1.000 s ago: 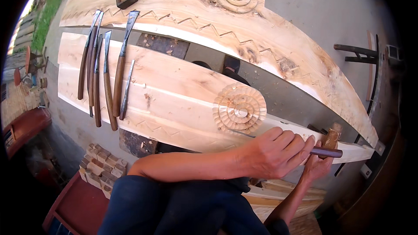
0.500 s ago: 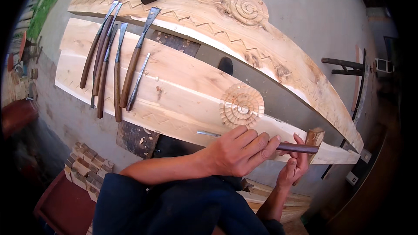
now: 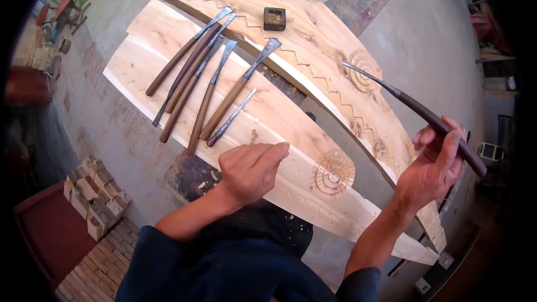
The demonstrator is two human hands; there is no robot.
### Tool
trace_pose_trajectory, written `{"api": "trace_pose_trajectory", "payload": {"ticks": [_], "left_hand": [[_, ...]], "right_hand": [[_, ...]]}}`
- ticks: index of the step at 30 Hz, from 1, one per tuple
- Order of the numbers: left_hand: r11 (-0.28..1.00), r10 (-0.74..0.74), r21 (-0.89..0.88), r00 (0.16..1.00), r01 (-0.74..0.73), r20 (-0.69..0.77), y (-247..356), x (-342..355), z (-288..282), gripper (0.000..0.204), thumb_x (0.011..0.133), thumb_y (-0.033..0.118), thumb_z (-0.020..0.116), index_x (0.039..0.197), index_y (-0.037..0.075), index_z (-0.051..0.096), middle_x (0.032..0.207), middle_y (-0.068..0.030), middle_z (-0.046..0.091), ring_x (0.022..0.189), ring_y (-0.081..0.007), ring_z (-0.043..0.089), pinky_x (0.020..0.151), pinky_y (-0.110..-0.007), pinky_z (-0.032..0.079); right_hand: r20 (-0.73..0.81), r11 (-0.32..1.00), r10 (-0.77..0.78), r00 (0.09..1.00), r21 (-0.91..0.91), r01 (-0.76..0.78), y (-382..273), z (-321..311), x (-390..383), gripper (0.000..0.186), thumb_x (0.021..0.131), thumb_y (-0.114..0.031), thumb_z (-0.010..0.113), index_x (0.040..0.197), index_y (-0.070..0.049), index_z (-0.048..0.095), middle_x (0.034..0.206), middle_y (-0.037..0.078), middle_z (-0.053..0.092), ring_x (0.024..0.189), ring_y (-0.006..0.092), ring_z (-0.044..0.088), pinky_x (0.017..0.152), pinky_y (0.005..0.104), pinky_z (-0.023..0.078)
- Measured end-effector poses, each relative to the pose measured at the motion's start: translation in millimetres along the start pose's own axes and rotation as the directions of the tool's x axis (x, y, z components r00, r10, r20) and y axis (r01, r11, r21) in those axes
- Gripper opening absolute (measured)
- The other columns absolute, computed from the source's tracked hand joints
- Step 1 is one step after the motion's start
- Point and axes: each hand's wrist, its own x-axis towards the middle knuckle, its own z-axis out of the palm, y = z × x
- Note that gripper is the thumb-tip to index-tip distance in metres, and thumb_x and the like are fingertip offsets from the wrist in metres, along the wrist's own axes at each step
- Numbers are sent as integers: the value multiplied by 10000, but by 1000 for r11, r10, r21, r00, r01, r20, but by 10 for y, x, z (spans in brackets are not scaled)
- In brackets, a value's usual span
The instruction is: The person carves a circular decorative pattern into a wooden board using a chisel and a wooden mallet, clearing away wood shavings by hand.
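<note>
My right hand [image 3: 428, 170], raised over the tapering end of the far board, grips a long gouge [image 3: 428, 114]. Its dark wooden handle runs across the fingers, and the slim metal blade points up and left. My left hand [image 3: 249, 172] is closed above the near carved board [image 3: 279, 134], with nothing visible sticking out of it. A ringed rosette [image 3: 333, 174] is carved in this board, right of that hand. Several chisels with wooden handles [image 3: 210, 92] lie side by side on the board's left part. A small slim chisel [image 3: 232, 117] lies closest to my left hand.
The far board [image 3: 313, 50] bears a zigzag line, a spiral carving [image 3: 363, 72] and a small dark square box [image 3: 274, 19]. Stacked wooden blocks [image 3: 98, 196] stand at lower left beside a dark red surface [image 3: 53, 232]. Wood chips lie near the near board's front edge.
The gouge has passed from my left hand to my right, which has risen to the right with it. My left hand has moved left. The wooden block beside my right hand no longer shows.
</note>
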Motion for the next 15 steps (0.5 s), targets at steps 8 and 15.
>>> {"api": "trace_pose_trajectory", "payload": {"ticks": [8, 15], "left_hand": [[980, -151, -114, 980, 166, 131, -124, -116, 24, 246, 832, -43, 834, 1058, 50, 800, 749, -100, 724, 578, -267, 671, 516, -373, 494], [869, -347, -316, 924, 382, 162, -147, -53, 86, 133, 924, -26, 804, 1052, 9, 799, 811, -123, 748, 625, -230, 713, 554, -316, 536]], "right_hand": [[382, 970, -234, 894, 24, 243, 278, 1531, 492, 218, 1082, -211, 739, 1148, -8, 781, 779, 39, 765, 746, 80, 713, 710, 250, 554], [523, 866, -261, 811, -245, 437, 469, 1612, 635, 233, 1096, -270, 713, 1089, -54, 801, 783, -3, 732, 741, 101, 670, 746, 288, 526]]}}
